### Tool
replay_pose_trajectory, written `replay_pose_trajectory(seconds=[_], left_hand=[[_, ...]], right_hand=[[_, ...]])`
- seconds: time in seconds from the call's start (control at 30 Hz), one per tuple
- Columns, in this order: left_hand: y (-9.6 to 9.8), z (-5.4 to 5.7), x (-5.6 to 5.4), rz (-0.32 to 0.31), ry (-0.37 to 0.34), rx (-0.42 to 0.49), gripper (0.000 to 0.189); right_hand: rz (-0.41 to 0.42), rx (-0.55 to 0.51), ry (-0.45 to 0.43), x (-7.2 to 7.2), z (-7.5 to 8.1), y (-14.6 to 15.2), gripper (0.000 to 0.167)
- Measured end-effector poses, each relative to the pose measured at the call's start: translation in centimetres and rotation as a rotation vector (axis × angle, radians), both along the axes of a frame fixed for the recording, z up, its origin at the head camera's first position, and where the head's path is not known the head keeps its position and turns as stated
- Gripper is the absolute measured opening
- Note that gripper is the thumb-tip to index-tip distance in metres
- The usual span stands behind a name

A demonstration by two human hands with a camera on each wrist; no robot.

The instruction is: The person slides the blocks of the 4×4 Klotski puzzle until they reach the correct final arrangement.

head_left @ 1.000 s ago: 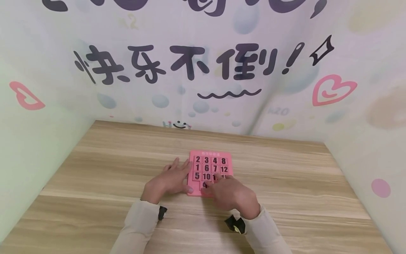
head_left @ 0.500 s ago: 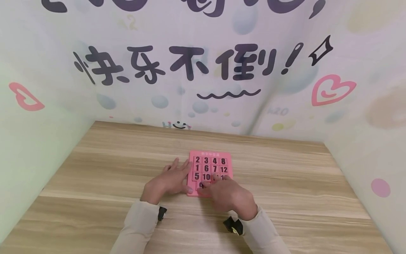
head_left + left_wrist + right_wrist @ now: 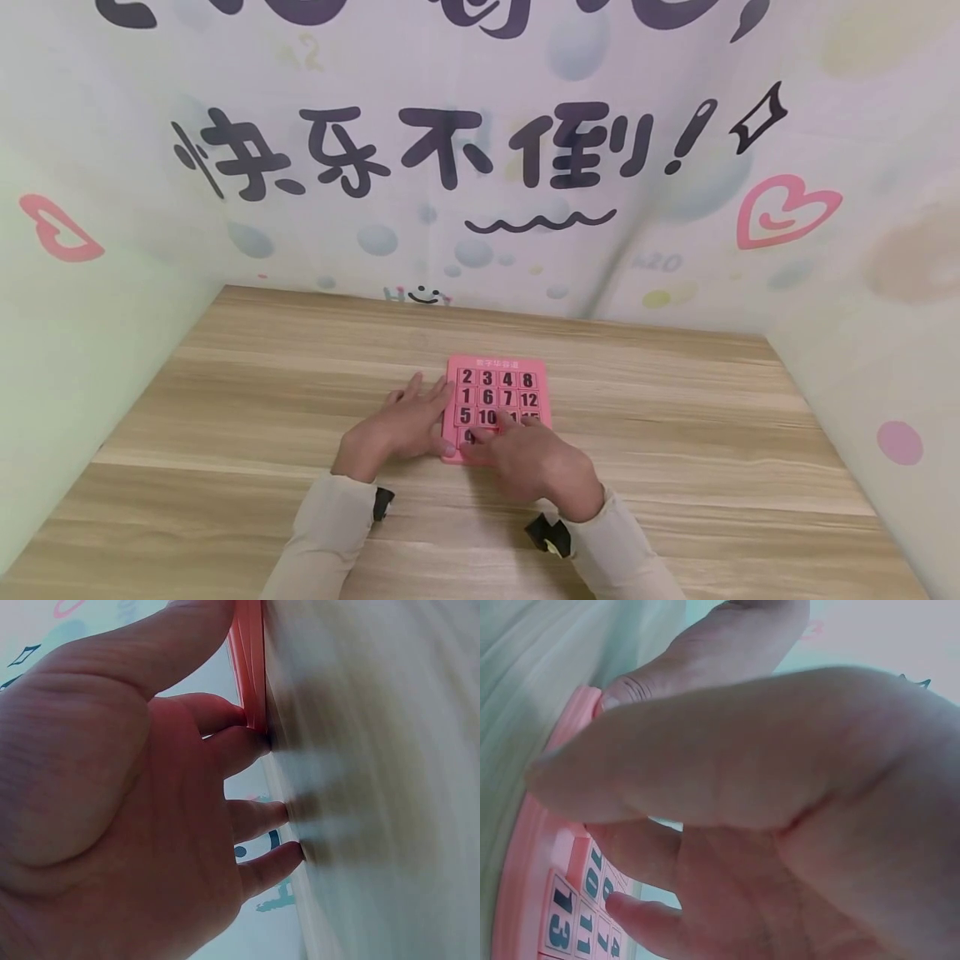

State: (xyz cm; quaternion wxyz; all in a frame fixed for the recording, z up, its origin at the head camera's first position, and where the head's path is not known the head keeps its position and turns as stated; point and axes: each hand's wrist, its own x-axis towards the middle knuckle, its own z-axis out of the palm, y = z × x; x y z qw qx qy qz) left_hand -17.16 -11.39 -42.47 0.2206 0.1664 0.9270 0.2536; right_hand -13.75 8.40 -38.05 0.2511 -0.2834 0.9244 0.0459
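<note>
A pink number slide puzzle [image 3: 498, 363] lies flat on the table, its tiles bearing black numerals. My left hand [image 3: 405, 425] rests along its left side, thumb at the near left corner and fingers spread. In the left wrist view, fingertips touch the puzzle's red-looking edge [image 3: 255, 660]. My right hand [image 3: 532, 462] reaches over the near rows, fingertips on the tiles. Beneath its fingers, partly covered, is the 9 tile [image 3: 468, 436], directly below the 5 tile [image 3: 466, 415]. A tile marked 13 [image 3: 559, 919] shows in the right wrist view; my right hand hides much of the bottom row.
The wood-grain table [image 3: 285, 358] extends around the puzzle on all sides. A white printed cloth [image 3: 420, 250] with dark lettering stands behind it, and pale walls [image 3: 90, 333] flank the table. Dark devices [image 3: 549, 533] are strapped at both wrists.
The 9 tile has slid left into the leftmost column, and my right hand has shifted slightly left with it. My left hand has stayed at the puzzle's side.
</note>
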Motion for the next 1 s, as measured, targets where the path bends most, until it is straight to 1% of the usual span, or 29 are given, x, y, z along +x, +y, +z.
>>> replay_pose_trajectory(seconds=[0.3, 0.5, 0.73, 1.0], left_hand=[[0.03, -0.05, -0.02, 0.003, 0.002, 0.002, 0.093], [0.00, 0.12, 0.10, -0.001, 0.004, 0.002, 0.092], [-0.06, 0.21, 0.25, -0.004, -0.001, 0.009, 0.092], [-0.04, 0.01, 0.15, -0.007, 0.006, 0.000, 0.093]], right_hand=[[-0.001, -0.027, -0.001, 0.03, -0.09, -0.10, 0.069], [-0.006, -0.053, -0.011, 0.12, -0.21, -0.10, 0.071], [0.021, -0.030, -0.014, 0.05, -0.31, -0.19, 0.067], [0.019, -0.049, -0.038, 0.03, -0.28, -0.07, 0.067]])
